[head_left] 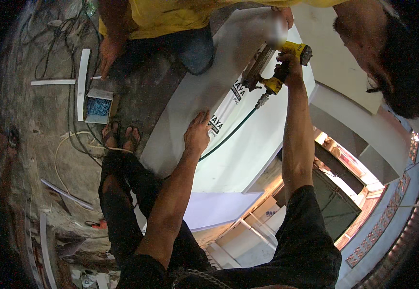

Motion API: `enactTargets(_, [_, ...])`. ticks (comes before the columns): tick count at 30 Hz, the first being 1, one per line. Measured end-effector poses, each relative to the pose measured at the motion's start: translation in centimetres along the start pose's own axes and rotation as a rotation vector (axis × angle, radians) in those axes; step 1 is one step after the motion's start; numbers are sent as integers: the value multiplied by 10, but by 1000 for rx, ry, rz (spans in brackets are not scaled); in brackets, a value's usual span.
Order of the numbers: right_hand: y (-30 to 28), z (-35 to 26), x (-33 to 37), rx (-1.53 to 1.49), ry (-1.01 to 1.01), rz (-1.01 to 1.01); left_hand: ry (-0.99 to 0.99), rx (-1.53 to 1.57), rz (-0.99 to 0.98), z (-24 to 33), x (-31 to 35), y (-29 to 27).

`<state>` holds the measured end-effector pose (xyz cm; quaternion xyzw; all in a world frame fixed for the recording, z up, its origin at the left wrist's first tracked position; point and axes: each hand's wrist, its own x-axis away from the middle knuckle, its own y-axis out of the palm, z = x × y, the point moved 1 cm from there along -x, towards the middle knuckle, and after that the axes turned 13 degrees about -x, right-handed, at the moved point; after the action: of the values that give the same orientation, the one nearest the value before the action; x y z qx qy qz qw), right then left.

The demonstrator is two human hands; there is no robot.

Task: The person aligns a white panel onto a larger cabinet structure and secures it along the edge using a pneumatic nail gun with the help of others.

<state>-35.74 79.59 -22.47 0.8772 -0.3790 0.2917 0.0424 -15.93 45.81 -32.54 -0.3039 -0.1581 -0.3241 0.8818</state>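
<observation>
My right hand (pixel 289 70) is wrapped around the handle of a yellow and black pneumatic nail gun (pixel 274 83). The nail gun is over the far part of a large white panel (pixel 248 154) with a glossy, printed surface; I cannot tell whether its nose touches. A dark green air hose (pixel 236 131) runs from its metal coupling down past my left wrist. My left hand (pixel 199 134) lies with outstretched fingers on the panel's left side. Across from me, a person in a yellow shirt (pixel 171 18) has one hand (pixel 285 18) at the panel's far end.
On the floor to the left, a small box (pixel 99 107) holds bluish pieces, beside white strips (pixel 83 84). Loose cables (pixel 70 130) trail across the concrete near my sandalled feet (pixel 122 137). Another person's head (pixel 387 58) leans in at the upper right, near pale boards (pixel 344 62).
</observation>
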Motion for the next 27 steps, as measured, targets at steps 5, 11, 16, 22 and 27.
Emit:
enactTargets(5, [-9, -3, -10, -9, 54, -59, 6, 30, -35, 4, -1, 1])
enactTargets(11, [8, -6, 3, 22, 28, -1, 23, 37, -27, 3, -3, 0])
enactTargets(16, [17, -7, 8, 144, 15, 91, -32, 34, -82, -1, -5, 0])
enactTargets(22, [-5, -6, -15, 175, 51, 113, -56, 36, -75, -3, 9, 17])
enactTargets(27, [-8, 2, -28, 128, 67, 76, -96, 30, -136, -20, 27, 33])
